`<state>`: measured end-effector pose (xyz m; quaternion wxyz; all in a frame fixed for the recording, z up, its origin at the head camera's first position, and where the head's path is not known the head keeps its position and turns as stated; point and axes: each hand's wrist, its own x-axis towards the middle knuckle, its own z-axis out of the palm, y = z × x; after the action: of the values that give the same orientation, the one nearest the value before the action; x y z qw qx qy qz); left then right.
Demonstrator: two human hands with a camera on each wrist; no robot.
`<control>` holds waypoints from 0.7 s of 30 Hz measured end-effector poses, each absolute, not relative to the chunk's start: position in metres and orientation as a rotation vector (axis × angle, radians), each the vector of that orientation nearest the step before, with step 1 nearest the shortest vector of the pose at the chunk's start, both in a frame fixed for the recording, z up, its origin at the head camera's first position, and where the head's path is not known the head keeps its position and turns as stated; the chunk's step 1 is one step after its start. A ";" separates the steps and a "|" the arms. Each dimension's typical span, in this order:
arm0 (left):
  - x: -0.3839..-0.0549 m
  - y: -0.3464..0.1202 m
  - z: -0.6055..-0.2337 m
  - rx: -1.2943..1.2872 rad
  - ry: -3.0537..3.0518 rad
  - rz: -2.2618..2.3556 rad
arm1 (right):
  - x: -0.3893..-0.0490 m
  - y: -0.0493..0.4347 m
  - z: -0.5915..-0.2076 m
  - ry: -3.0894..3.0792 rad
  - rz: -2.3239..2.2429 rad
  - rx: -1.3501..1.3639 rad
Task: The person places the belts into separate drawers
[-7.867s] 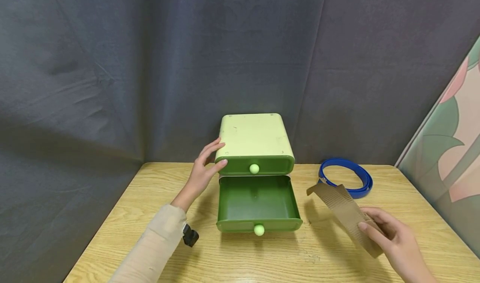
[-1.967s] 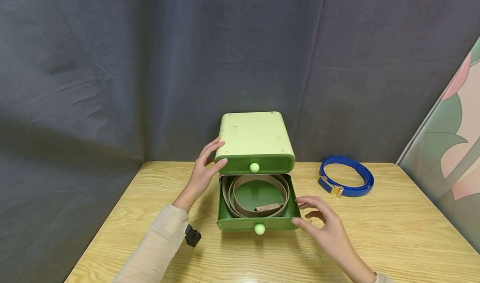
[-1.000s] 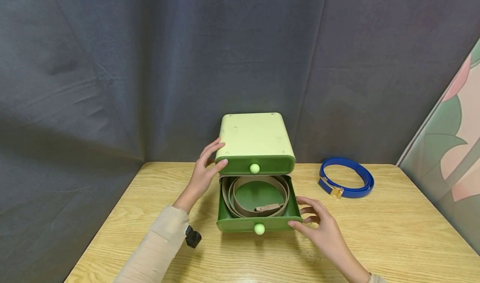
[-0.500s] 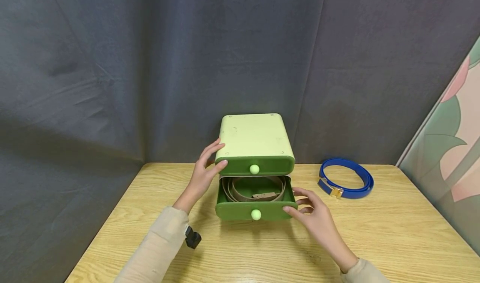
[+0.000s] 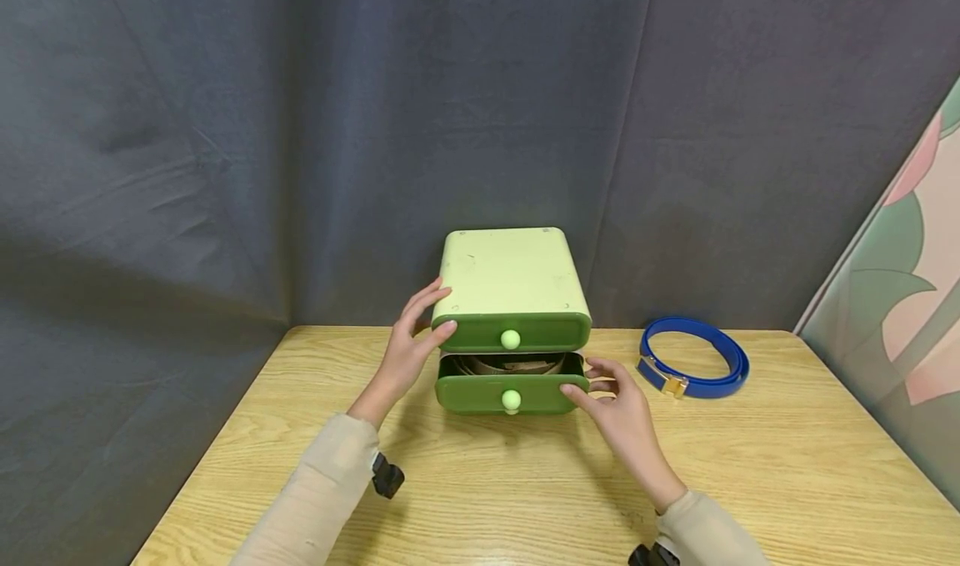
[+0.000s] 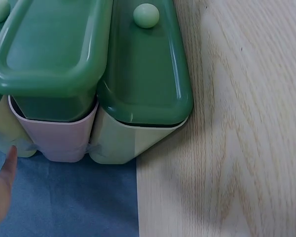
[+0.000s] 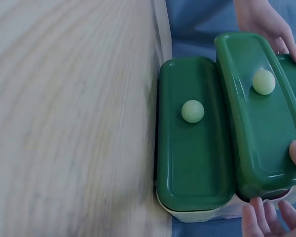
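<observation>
A small drawer cabinet (image 5: 512, 270) with a pale yellow-green top stands at the table's back. My left hand (image 5: 408, 349) rests on its front left corner, fingers along the side and top edge, thumb on the top drawer's front. Below, a green drawer (image 5: 480, 393) with a round knob sticks out partway. My right hand (image 5: 618, 403) holds that drawer's right corner, thumb on the front and bent fingers by the side. Inside lies a coiled brown belt (image 5: 487, 366), mostly hidden. In the right wrist view the lower drawer (image 7: 195, 148) sits flush in its pale housing.
A coiled blue belt (image 5: 720, 387) with a gold buckle lies to the right of the cabinet on the wooden table (image 5: 795, 449). A dark grey curtain (image 5: 375, 132) hangs close behind. A patterned panel (image 5: 900, 316) borders the right side.
The brown corrugated strap-like piece left my right hand; a coiled brown belt then lay in the drawer. My right hand has since pushed the drawer most of the way in. My left hand stayed put.
</observation>
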<state>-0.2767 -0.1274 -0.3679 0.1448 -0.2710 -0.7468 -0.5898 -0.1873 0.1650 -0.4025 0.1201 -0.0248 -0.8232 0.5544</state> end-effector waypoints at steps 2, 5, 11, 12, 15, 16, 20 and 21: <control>-0.277 -0.127 -0.368 -0.783 -2.154 -1.693 | -0.192 0.164 -0.403 -2.395 1.620 -0.087; -0.276 -0.127 -0.369 -0.780 -2.159 -1.692 | -0.198 0.163 -0.403 -2.386 1.612 -0.107; -0.276 -0.126 -0.368 -0.772 -2.158 -1.693 | -0.206 0.161 -0.404 -2.364 1.612 -0.122; -0.276 -0.126 -0.368 -0.771 -2.157 -1.693 | -0.206 0.161 -0.404 -2.362 1.611 -0.123; -0.276 -0.126 -0.368 -0.771 -2.155 -1.694 | -0.208 0.161 -0.405 -2.356 1.607 -0.123; -0.275 -0.126 -0.368 -0.772 -2.154 -1.696 | -0.209 0.161 -0.405 -2.353 1.604 -0.123; -0.272 -0.125 -0.364 -0.768 -2.159 -1.704 | -0.212 0.161 -0.407 -2.350 1.596 -0.135; -0.272 -0.125 -0.364 -0.768 -2.158 -1.705 | -0.213 0.160 -0.408 -2.348 1.594 -0.139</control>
<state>-0.2717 -0.1252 -0.3644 0.1426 -0.2662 -0.7481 -0.5909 -0.2132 0.1605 -0.4076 0.1494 -0.0484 -0.8172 0.5546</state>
